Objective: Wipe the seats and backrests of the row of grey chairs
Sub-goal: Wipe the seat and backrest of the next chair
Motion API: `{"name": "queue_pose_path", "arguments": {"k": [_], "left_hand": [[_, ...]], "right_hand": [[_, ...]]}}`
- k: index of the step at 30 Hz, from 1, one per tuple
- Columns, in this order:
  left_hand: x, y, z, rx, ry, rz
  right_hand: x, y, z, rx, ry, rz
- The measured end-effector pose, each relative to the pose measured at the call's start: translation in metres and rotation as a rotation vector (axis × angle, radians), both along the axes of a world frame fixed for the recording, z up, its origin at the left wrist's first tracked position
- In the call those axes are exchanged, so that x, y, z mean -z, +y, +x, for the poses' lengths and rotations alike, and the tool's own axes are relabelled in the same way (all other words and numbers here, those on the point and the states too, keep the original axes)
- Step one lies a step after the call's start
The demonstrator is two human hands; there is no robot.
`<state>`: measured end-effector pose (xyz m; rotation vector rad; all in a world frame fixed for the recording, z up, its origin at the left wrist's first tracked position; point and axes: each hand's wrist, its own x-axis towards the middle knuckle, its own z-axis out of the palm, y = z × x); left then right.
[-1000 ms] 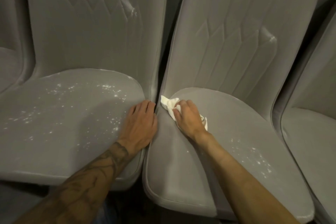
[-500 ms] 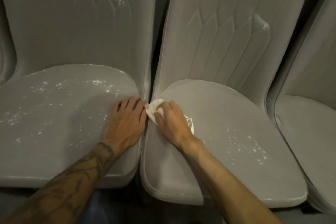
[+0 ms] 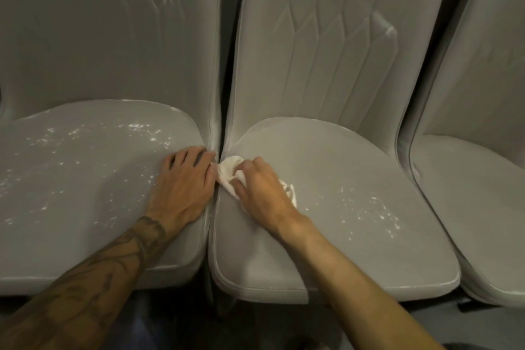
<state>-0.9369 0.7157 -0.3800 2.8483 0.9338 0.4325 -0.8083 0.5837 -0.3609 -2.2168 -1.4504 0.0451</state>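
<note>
at the seat gap [image 3: 210,224], the right hand [image 3: 262,189] gripping the cloth [image 3: 228,172] has slid up to the flat, relaxed left hand [image 3: 184,179]; that edge looks wiped.

Cloth [image 3: 226,174] on the middle seat [image 3: 341,241]
Crumpled, white, at the grey seat's left rear corner; pale specks [image 3: 372,207] dot the seat's right side.

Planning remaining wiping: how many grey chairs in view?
3: left chair under the left hand; middle chair under the right hand and cloth; right chair, cut off. More may sit outside view.
</note>
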Motion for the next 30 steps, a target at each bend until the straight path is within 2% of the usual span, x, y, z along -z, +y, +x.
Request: {"name": "queue_pose_path", "arguments": {"k": [2,4,6,8,12,14,18,20,23,26,28,30], "left_hand": [[0.001,0.001,0.0,-0.011,-0.001,-0.007],[0.002,0.0,0.001,-0.015,-0.004,-0.013],[0.001,0.001,0.001,-0.013,0.008,-0.015],[0.001,0.001,0.002,-0.008,0.015,-0.027],[0.001,0.001,0.002,-0.006,0.063,-0.031],[0.0,0.001,0.002,-0.016,0.066,-0.037],[0.0,0.001,0.002,-0.01,0.066,-0.027],[0.0,0.002,0.002,-0.008,0.067,-0.031],[0.001,0.002,0.002,-0.008,0.063,-0.038],[0.002,0.003,0.002,-0.002,0.048,-0.053],[0.005,0.005,0.001,-0.002,0.043,-0.028],[0.008,0.006,0.001,-0.002,0.037,-0.007]], "right_hand": [[-0.005,-0.013,0.032,0.11,0.0,-0.029],[-0.005,-0.026,0.061,0.312,0.008,-0.03],[-0.004,-0.021,0.057,0.427,0.016,-0.019],[0.0,0.001,0.029,0.357,0.046,-0.006],[0.004,0.016,-0.001,0.069,-0.051,-0.029],[-0.001,0.003,0.023,0.13,-0.021,-0.041],[-0.003,-0.021,0.058,0.436,0.005,-0.049],[-0.003,-0.008,0.04,0.42,0.022,-0.039],[-0.002,0.011,0.005,0.207,0.043,-0.022],[-0.007,0.001,0.019,0.09,0.044,-0.041],[-0.008,-0.015,0.049,0.141,0.009,-0.062],[-0.006,-0.033,0.08,0.278,0.003,-0.069]]}}
